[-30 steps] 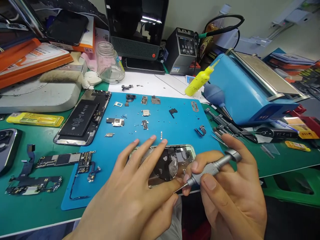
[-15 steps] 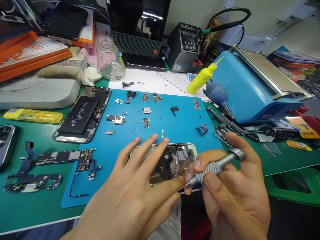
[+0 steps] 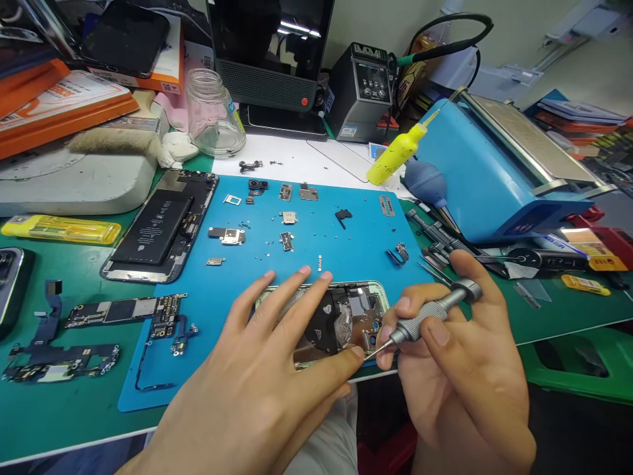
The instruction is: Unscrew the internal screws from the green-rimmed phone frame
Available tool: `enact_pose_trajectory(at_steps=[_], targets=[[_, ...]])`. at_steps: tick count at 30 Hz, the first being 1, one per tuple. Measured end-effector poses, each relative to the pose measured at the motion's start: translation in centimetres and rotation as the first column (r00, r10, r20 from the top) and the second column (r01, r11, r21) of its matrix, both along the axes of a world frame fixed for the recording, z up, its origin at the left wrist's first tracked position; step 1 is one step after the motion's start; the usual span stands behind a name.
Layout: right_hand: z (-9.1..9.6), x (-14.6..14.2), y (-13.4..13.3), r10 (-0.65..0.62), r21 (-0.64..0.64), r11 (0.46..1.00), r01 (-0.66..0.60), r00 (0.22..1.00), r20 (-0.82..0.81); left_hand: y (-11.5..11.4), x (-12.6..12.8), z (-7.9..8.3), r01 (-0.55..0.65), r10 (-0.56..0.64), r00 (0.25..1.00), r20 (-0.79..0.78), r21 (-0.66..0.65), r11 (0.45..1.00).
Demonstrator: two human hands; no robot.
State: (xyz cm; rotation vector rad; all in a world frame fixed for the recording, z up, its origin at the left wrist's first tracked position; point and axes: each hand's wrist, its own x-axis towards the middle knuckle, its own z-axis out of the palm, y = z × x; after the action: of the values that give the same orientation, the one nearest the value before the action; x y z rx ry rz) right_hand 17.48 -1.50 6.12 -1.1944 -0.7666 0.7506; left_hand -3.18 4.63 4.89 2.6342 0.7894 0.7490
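Note:
My left hand [image 3: 267, 349] lies palm down across an opened phone housing [image 3: 383, 297], three fingers spread toward its far edge. The index finger rests at the near edge with the thumb below it, gripping the housing. In my right hand [image 3: 459, 349] is a silver precision screwdriver [image 3: 425, 320] with a knurled handle, held tilted between thumb and fingers, one finger by its end cap. Its thin tip points at the housing's near edge, beside my left index fingertip; whether it touches a screw is too small to tell. My left hand covers much of the housing.
Small metal brackets [image 3: 288, 218], a camera module [image 3: 257, 186] and tiny screws lie on a blue mat [image 3: 198, 369]. Left are a logic board [image 3: 123, 311], a flex cable [image 3: 59, 353] and a screen with battery [image 3: 158, 227]. Behind stand a glass jar [image 3: 212, 122] and yellow bottle [image 3: 398, 155].
My right hand has shifted slightly and its thumb has slid along the handle. More of the screwdriver's shaft shows, with its tip slightly farther right and up. The left hand keeps its place.

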Motion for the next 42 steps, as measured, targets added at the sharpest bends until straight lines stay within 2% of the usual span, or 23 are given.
enact_pose_trajectory(at_steps=[9,15,22,28,31,34,36,40,42], targets=[[0.3,0.0,-0.1,0.107,-0.011,0.994,-0.107,0.994,0.026,0.7,0.4,1.2,0.002,-0.002,1.0,0.029,-0.001,1.0],[1.0,-0.5,-0.2,0.053,-0.103,0.993,-0.056,0.998,-0.029,0.6,0.6,1.2,-0.011,0.011,0.999,0.041,0.011,1.0],[0.9,-0.1,-0.2,0.074,-0.111,0.991,-0.074,0.997,-0.006,0.5,0.7,1.4,-0.006,0.005,0.999,0.038,0.014,1.0],[0.9,0.2,0.1,0.102,-0.115,0.987,-0.109,0.992,-0.068,0.5,0.2,0.9,-0.002,0.001,1.0,0.019,0.023,1.0],[1.0,0.4,0.4,0.039,-0.066,0.997,-0.047,0.993,-0.112,0.1,-0.5,0.3,-0.009,0.01,1.0,-0.03,0.036,0.999],[1.3,0.7,0.6,-0.06,-0.041,0.998,0.056,0.992,-0.107,-0.4,-1.1,-0.2,-0.101,0.116,0.986,-0.122,0.121,0.987],[1.6,0.6,0.5,-0.139,-0.033,0.99,0.138,0.99,-0.037,-0.6,-1.3,-0.3,-0.144,0.167,0.975,-0.143,0.162,0.976],[1.2,-0.3,-0.5,-0.273,0.025,0.962,0.273,0.947,0.169,-0.5,-1.2,-0.2,-0.187,0.196,0.979,-0.06,0.123,0.975],[0.2,-0.7,-1.4,-0.267,0.047,0.963,0.264,0.931,0.249,-0.3,-1.3,-0.6,-0.203,0.204,0.979,0.004,0.102,0.974]])
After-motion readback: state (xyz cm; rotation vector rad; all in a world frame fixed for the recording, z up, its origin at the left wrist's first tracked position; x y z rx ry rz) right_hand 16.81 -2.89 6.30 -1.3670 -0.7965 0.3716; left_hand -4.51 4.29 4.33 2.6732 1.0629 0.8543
